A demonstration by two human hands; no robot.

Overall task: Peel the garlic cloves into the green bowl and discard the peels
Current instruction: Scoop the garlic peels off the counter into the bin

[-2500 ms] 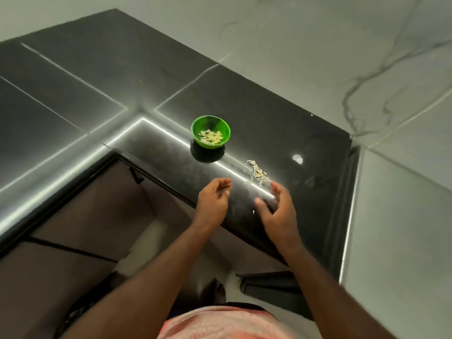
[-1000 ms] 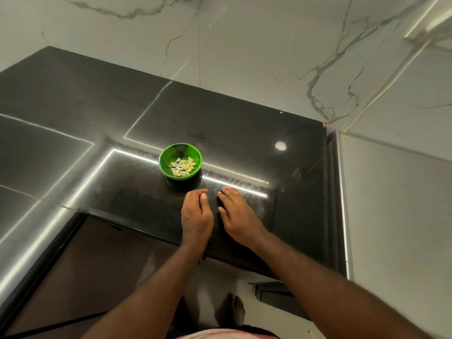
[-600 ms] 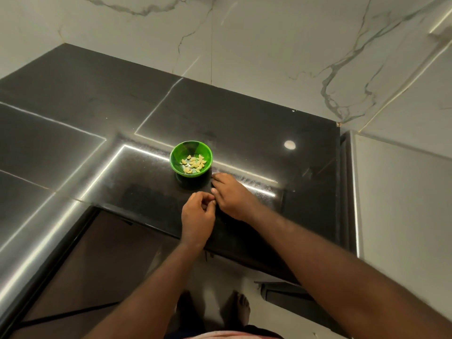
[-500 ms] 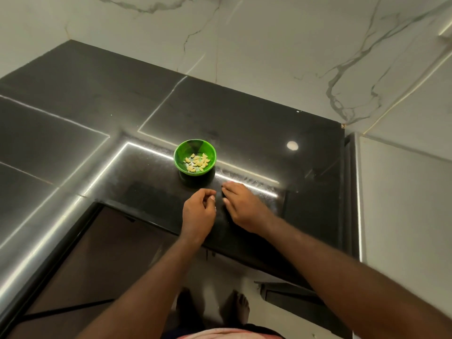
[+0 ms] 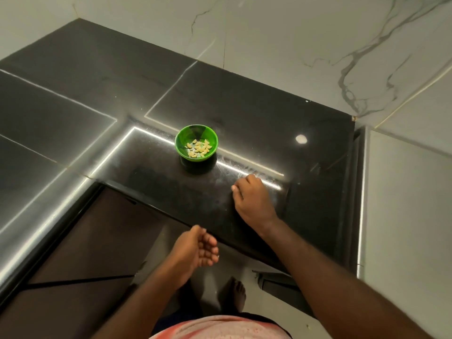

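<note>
Okay, head view only. Green bowl (image 5: 196, 143) sits upright on the dark glossy tabletop (image 5: 244, 106), about mid-frame, well back from the front edge. Peeled garlic cloves (image 5: 199, 148), pale yellow, lie loose in the bottom of the bowl in a small scatter.

Right hand (image 5: 253, 200) is on the tabletop, palm down, near the front edge, to the right of the bowl and nearer the person, apart from it. Its fingers are bent with the tips tucked under and the thumb lies along the side facing the bowl. Cannot tell if anything is pinched or trapped beneath it.

Left hand (image 5: 195, 248) is off the tabletop, just past its front edge and lower, palm turned up and cupped, fingers loosely curled, not touching the stone. Cannot tell whether anything lies in the palm.

White marble wall (image 5: 293, 33) with grey veins runs behind the tabletop. A bright light strip and a round light spot (image 5: 301, 139) reflect in the stone. A bare foot (image 5: 236, 292) shows on the floor below. A pink garment (image 5: 220, 329) fills the bottom edge.
</note>
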